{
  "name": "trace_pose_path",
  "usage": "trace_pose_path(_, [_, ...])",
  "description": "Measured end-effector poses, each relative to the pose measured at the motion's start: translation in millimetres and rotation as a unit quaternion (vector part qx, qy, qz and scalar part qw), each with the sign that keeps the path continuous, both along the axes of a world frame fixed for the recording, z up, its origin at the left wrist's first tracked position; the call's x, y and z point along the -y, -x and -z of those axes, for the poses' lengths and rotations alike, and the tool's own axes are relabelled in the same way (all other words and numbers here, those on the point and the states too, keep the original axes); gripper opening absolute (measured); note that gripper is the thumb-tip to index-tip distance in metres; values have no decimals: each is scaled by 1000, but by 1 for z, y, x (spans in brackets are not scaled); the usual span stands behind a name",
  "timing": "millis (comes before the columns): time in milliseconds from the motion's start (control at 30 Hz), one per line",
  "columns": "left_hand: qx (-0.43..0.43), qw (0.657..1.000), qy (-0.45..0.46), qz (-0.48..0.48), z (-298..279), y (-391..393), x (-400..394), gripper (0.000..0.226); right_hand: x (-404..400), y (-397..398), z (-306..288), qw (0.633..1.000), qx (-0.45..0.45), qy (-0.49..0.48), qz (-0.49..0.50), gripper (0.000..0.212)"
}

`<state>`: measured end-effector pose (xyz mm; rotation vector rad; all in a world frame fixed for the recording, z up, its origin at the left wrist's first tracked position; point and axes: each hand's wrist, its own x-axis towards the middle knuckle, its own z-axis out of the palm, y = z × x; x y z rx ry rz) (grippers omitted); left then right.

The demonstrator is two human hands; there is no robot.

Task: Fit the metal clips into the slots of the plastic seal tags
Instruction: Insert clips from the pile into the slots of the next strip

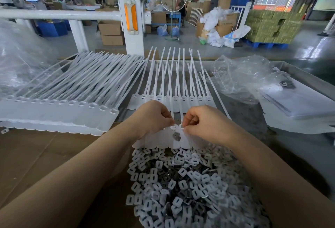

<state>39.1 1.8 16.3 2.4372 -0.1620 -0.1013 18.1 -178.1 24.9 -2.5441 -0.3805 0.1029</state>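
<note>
Tags: a row of flat white plastic seal tags (174, 139) is lying just under both hands, straps pointing away.
Clips: small grey metal clips (176, 135) are resting on a tag below the fingertips; light, stiff, probably slippery, best pinched by the edges.
Left hand (152, 115): fingers curling, pinching at a tag head.
Right hand (201, 120): fingers curling, pinching at the neighbouring head; any clip inside is hidden.
</note>
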Motion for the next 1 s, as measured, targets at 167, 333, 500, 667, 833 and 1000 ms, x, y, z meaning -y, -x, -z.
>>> trace_pose_path(167, [-13,1000,15,-10,1,-3,-1,12,0,-1,1,1000,-3,-3,1,9])
trace_pose_path(333, [-43,998,31,-24,2,-5,-1,12,0,-2,0,1000,-4,-6,1,10])
trace_pose_path(500, [-90,993,73,-36,2,-3,0,15,0,-1,0,1000,-4,-6,-1,10])
trace_pose_path(667, [-109,988,109,-27,0,-4,-1,14,1,0,-1,1000,1,-23,-9,11])
trace_pose_path(833, [-101,988,117,-25,0,-4,-4,18,-1,2,-6,996,-34,-46,-64,10])
trace_pose_path(1000, [-93,988,118,-24,1,-3,-8,17,-2,2,-5,997,0,-26,-71,12])
